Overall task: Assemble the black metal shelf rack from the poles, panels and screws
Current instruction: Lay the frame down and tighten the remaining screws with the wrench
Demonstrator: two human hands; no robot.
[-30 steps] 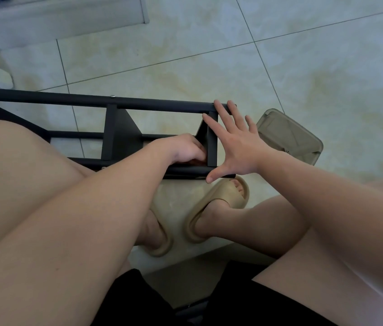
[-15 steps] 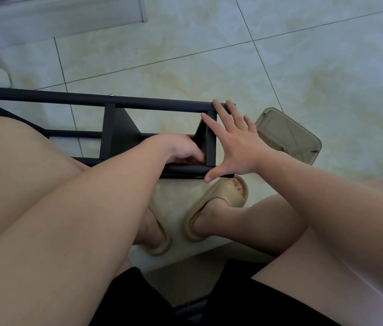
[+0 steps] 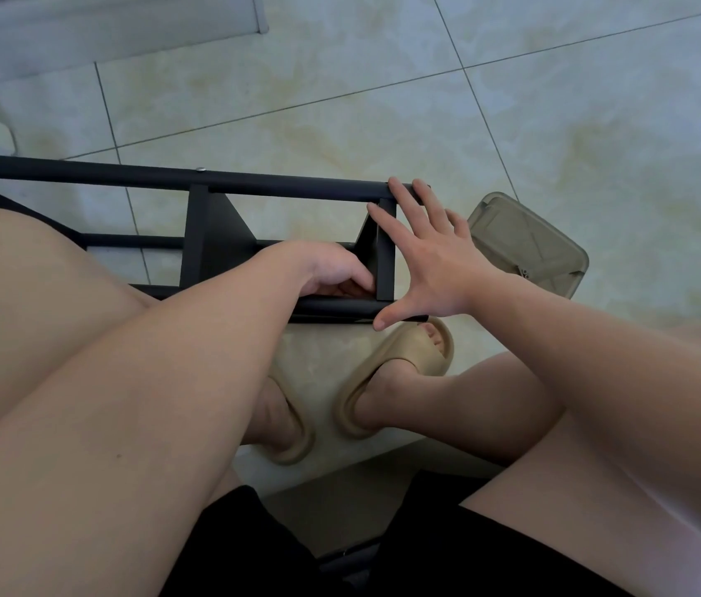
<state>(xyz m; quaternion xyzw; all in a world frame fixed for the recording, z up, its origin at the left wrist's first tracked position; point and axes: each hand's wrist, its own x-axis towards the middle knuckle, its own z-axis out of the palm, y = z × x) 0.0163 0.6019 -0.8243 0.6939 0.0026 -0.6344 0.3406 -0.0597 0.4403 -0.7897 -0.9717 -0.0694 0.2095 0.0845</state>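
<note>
The black metal rack (image 3: 124, 176) lies on its side across the floor in front of my knees, with two upright panels between its long poles. A silver screw head (image 3: 200, 169) shows on the far pole. My right hand (image 3: 435, 260) presses flat against the end panel (image 3: 385, 260), fingers spread, fingertips over the far pole and thumb under the near pole (image 3: 331, 305). My left hand (image 3: 331, 273) reaches inside the frame beside that end panel with its fingers curled. Whatever they hold is hidden.
A clear plastic box (image 3: 525, 247) lies on the tile floor just right of the rack's end, with a few small parts (image 3: 524, 273) inside. My sandalled feet (image 3: 400, 359) sit below the rack. A pale piece of furniture (image 3: 103, 28) runs along the far left.
</note>
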